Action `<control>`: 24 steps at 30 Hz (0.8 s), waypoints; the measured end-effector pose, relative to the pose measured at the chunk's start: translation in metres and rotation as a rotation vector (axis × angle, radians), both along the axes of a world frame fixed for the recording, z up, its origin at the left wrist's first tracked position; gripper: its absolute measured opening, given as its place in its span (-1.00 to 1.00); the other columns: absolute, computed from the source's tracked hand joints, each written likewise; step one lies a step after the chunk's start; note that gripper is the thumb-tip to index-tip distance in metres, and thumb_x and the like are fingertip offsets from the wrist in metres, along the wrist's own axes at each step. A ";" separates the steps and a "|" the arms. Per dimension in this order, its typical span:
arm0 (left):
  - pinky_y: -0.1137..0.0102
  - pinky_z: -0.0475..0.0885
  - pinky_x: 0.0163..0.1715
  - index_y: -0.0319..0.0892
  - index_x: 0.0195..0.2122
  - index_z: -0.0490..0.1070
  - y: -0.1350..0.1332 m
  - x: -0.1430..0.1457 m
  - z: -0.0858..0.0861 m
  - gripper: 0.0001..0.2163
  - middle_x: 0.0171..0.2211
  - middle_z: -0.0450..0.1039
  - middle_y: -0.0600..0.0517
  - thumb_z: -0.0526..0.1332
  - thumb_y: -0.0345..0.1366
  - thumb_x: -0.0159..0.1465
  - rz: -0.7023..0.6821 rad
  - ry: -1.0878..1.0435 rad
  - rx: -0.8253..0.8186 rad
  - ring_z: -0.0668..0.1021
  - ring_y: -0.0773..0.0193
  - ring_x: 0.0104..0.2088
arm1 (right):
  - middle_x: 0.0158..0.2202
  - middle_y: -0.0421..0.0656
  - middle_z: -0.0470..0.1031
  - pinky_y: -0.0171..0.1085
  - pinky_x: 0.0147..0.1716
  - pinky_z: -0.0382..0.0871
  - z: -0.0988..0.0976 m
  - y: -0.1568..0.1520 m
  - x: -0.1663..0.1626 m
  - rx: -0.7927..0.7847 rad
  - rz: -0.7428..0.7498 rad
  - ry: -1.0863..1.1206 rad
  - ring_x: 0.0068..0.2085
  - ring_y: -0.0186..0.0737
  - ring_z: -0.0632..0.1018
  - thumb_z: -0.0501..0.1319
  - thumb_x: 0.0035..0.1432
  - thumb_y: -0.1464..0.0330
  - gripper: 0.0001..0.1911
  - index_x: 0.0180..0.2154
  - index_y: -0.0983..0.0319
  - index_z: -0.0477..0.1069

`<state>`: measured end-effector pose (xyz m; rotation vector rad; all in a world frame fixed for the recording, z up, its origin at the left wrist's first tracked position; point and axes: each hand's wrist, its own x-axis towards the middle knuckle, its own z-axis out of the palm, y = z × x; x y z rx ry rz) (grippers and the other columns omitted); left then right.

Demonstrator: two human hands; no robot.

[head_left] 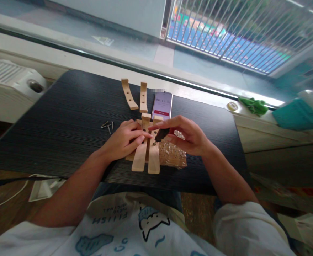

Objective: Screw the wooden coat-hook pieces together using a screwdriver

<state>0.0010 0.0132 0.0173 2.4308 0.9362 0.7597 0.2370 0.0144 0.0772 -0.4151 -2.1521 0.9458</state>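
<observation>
My left hand [127, 138] lies across two pale wooden pieces with holes, fingers stretched out and touching them. The left wooden piece [139, 158] and the right wooden piece [153, 161] lie side by side, with raised far ends. Both rest on a plastic-wrapped brown block [172, 153]. In my right hand [190, 135] is a short, dark-handled screwdriver [162, 134], its lower end at a screw [154, 143] in the right piece. My right fingers partly hide the handle, and the tip's fit is too small to tell.
Two similar wooden pieces, one curved piece [128, 94] and one straighter piece [143, 97], lie farther back on the black table [65, 124]. A phone [162, 105] with a lit screen is beside them. Several loose screws [108, 126] lie left. A green cloth [254, 106] and tape roll [232, 106] sit on the windowsill.
</observation>
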 end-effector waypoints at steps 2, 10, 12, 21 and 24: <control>0.19 0.26 -0.08 -0.12 -0.08 0.55 0.000 0.000 0.000 -0.66 -0.21 0.41 -0.05 -0.02 -0.27 0.38 0.001 0.006 -0.004 0.40 0.13 -0.17 | -0.13 -0.12 0.54 -0.40 -0.37 0.39 -0.002 0.000 0.000 -0.046 -0.003 0.000 -0.31 -0.46 0.52 0.12 0.30 0.39 -0.74 0.02 0.24 0.32; 0.21 0.26 -0.10 -0.10 -0.07 0.55 0.000 0.000 0.000 -0.68 -0.27 0.40 -0.02 -0.01 -0.28 0.38 -0.007 -0.015 0.014 0.39 0.15 -0.19 | -0.34 -0.24 0.53 -0.45 -0.57 0.21 -0.002 0.002 -0.004 0.043 -0.074 0.038 -0.53 -0.55 0.33 0.19 0.26 0.35 -0.75 -0.03 0.23 0.39; 0.21 0.26 -0.09 -0.10 -0.08 0.55 0.000 0.000 0.000 -0.68 -0.26 0.40 -0.02 -0.01 -0.28 0.38 -0.005 -0.017 0.010 0.40 0.15 -0.18 | -0.41 -0.28 0.52 -0.46 -0.59 0.17 -0.002 0.001 -0.006 0.057 -0.099 0.060 -0.57 -0.56 0.26 0.25 0.21 0.38 -0.77 -0.08 0.23 0.43; 0.21 0.26 -0.09 -0.11 -0.08 0.56 0.001 0.001 -0.001 -0.66 -0.26 0.40 -0.02 -0.02 -0.26 0.39 0.005 -0.010 0.013 0.40 0.16 -0.18 | -0.38 -0.27 0.53 -0.44 -0.60 0.16 -0.017 -0.002 -0.014 0.041 -0.317 0.135 -0.55 -0.54 0.26 0.36 0.06 0.22 -0.67 -0.15 0.20 0.41; 0.21 0.27 -0.10 -0.10 -0.07 0.55 0.000 0.001 -0.001 -0.66 -0.27 0.40 -0.02 -0.03 -0.24 0.39 0.008 -0.001 0.006 0.40 0.16 -0.18 | -0.44 -0.32 0.46 -0.43 -0.61 0.16 -0.020 -0.002 -0.015 0.137 -0.389 0.156 -0.57 -0.53 0.24 0.38 0.03 0.19 -0.65 -0.18 0.19 0.41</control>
